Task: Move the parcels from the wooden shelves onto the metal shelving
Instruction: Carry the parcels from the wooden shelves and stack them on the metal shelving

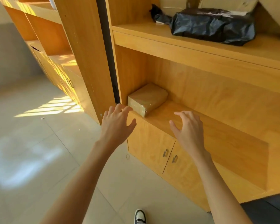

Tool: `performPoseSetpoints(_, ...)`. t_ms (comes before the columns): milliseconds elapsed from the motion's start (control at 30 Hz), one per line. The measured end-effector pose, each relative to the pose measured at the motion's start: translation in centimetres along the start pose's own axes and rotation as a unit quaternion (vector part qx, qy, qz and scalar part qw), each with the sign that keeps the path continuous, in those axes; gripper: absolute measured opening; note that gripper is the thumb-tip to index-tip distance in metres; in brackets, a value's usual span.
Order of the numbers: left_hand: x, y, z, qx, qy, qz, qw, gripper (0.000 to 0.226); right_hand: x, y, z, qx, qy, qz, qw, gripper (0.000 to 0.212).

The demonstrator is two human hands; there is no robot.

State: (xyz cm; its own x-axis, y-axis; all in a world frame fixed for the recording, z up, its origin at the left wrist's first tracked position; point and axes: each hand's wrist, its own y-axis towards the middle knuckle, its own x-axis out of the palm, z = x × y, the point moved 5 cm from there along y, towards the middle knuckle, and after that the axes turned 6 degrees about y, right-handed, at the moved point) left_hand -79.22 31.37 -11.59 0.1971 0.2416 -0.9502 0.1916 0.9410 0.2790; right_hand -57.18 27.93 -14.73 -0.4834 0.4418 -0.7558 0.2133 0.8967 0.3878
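The left hand [116, 122] was spread out and held nothing, its fingertips just beside the brown parcel [147, 99]. The right hand [188, 126] was spread out too, above the shelf's [208, 126] front edge. The parcel sat in the shelf's front left corner. A black parcel [213, 25] lay on the shelf above.

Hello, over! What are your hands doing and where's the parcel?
Left hand, right hand open, empty. Brown parcel on lower wooden shelf, untouched. Nothing in the way.
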Motion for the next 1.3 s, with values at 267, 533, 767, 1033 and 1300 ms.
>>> performPoseSetpoints(267,2.6,8.8,-4.7,0.03,-0.001,-0.019,0.999,0.045,6.2,7.5,-2.4,0.021,0.003,-0.001,1.0,0.032)
performPoseSetpoints(533,7.2,16.9,-8.9,0.107,-0.049,-0.073,0.99,0.049,12.7,11.5,-2.6,0.143,0.068,-0.013,0.987,0.033)
performPoseSetpoints(767,10.0,23.3,-12.1,0.236,-0.039,-0.083,0.967,0.048,17.9,13.3,-5.1,0.202,-0.063,0.022,0.977,0.035)
performPoseSetpoints(1033,15.4,28.1,-12.2,0.29,-0.07,-0.133,0.945,0.045,22.3,14.9,-4.3,0.264,-0.098,0.008,0.959,0.04)
performPoseSetpoints(1300,23.0,31.5,-10.3,0.249,-0.103,-0.225,0.936,0.061,27.2,15.0,0.4,0.302,-0.115,-0.046,0.945,0.058)
